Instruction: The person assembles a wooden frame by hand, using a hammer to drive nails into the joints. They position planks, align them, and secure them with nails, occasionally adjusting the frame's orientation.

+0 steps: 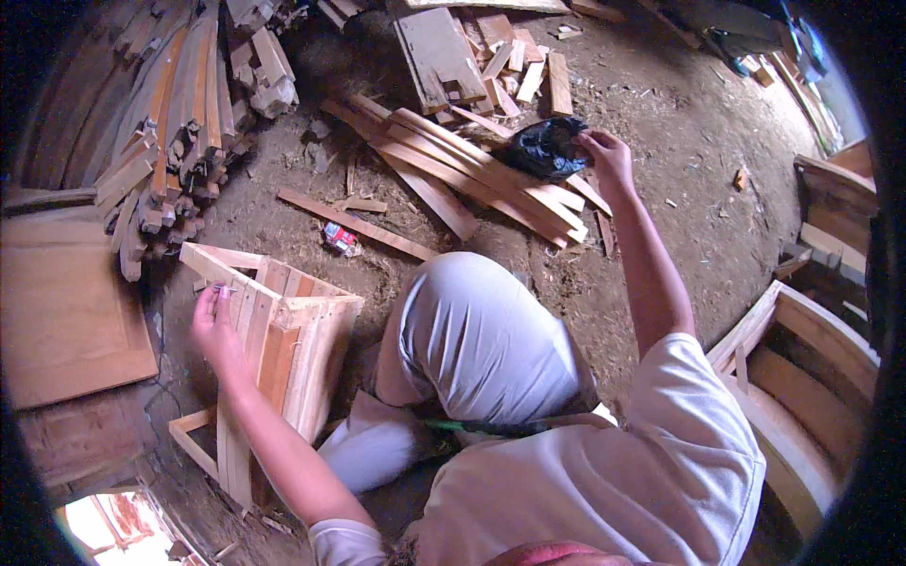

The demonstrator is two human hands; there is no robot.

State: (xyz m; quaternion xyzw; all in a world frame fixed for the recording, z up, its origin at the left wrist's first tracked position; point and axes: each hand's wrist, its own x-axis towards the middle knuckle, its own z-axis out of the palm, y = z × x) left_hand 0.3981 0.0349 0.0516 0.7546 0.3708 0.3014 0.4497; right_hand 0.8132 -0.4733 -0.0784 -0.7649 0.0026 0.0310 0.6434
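My right hand [609,158] is stretched out ahead, with thumb and fingers pinching the rim of a black plastic bag [543,151]. The bag rests on several loose wooden slats [472,174], and its contents are hidden. On the left, my left hand [217,325] is beside the top of a slatted wooden crate [300,363] that stands on the ground. Its fingertips are closed together over something thin and small that I cannot make out.
A red and white packet [342,240] lies on the dirt floor near a thin wood strip [359,224]. Stacked timber [175,123] fills the far left, above a plywood sheet [71,302]. Offcuts [528,66] lie ahead; curved wooden frames [802,377] stand on the right.
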